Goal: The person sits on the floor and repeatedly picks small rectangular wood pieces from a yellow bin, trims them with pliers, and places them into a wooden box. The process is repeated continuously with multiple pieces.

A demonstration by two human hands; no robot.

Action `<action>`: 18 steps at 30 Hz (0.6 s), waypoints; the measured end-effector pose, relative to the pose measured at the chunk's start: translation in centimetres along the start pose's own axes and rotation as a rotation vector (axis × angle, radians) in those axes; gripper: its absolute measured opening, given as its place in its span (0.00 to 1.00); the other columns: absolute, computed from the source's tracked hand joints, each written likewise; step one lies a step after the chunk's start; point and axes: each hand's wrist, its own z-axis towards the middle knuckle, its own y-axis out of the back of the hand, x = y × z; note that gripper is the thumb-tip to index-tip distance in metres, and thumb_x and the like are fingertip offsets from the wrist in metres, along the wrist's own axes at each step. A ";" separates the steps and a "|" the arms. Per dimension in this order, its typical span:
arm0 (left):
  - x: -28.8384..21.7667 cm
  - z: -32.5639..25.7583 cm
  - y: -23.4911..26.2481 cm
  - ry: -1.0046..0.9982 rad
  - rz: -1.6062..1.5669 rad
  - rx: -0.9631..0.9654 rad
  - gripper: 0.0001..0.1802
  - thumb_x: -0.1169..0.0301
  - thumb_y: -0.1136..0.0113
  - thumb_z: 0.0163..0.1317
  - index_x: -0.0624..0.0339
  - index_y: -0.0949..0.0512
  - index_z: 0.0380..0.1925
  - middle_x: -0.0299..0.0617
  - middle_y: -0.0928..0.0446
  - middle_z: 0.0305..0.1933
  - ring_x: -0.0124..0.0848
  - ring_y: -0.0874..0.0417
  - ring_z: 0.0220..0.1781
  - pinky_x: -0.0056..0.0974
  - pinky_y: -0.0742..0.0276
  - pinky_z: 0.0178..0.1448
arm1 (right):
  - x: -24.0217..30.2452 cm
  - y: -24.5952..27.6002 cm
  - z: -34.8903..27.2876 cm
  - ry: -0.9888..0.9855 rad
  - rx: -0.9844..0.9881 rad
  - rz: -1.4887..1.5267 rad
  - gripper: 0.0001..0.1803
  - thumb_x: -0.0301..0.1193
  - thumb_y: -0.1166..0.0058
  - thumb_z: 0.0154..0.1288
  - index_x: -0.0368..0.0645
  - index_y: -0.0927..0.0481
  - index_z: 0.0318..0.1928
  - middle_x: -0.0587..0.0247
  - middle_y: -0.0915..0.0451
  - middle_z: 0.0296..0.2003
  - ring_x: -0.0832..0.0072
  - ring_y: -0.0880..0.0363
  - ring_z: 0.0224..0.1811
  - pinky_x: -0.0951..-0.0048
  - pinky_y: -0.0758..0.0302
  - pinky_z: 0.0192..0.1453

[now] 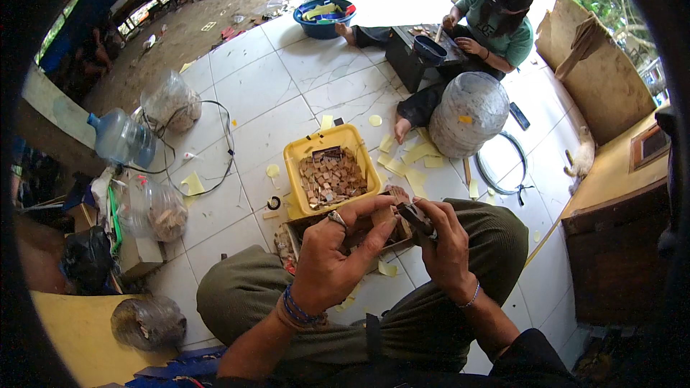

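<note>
- Over the lap [402, 334], holding left hand [327, 255] and right hand [447, 251] close together, wrists bent inward.
- With left hand, pinching a wood block [382, 215] between thumb and index finger, remaining fingers curled below.
- With right hand, gripping a dark tool [417, 220] between thumb and bent fingers, just beside the block; too tight a gap to tell about contact.
- Below both hands, partly hidden by them: dark box [293, 228], contents mostly out of sight.
- Just beyond, on the tiled floor [259, 126]: yellow tub [293, 165], heaped with small wood pieces [334, 178].
- To the left: clear jar [140, 197] lying sideways, brownish pieces inside.
- To the far right: big clear bottle [471, 104], filled with something whitish.
- Farther off: blue basin [323, 31], holding yellow and other coloured pieces.
</note>
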 end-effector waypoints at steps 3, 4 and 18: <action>0.1 0.0 -0.2 0.040 -0.078 0.013 0.19 0.73 0.38 0.76 0.67 0.23 0.63 0.47 0.15 0.56 0.28 0.14 0.57 0.34 0.19 0.63 | 0.0 0.0 -0.1 -0.018 0.010 -0.033 0.32 0.12 0.38 0.59 0.39 0.25 0.65 0.46 0.19 0.51 0.51 0.14 0.49 0.57 0.17 0.51; 0.1 0.0 -0.3 0.058 -0.122 0.018 0.19 0.73 0.39 0.77 0.67 0.23 0.64 0.46 0.16 0.57 0.27 0.15 0.58 0.34 0.20 0.65 | 0.0 0.0 -0.1 -0.021 0.009 -0.029 0.32 0.12 0.38 0.59 0.39 0.25 0.65 0.46 0.19 0.50 0.51 0.14 0.48 0.57 0.17 0.50; 0.4 0.7 0.2 0.013 0.065 0.031 0.18 0.72 0.37 0.75 0.68 0.20 0.61 0.51 0.14 0.57 0.31 0.13 0.57 0.36 0.18 0.62 | -0.1 0.5 -0.1 -0.082 0.102 0.102 0.22 0.17 0.37 0.65 0.38 0.23 0.59 0.50 0.16 0.42 0.60 0.13 0.41 0.61 0.18 0.46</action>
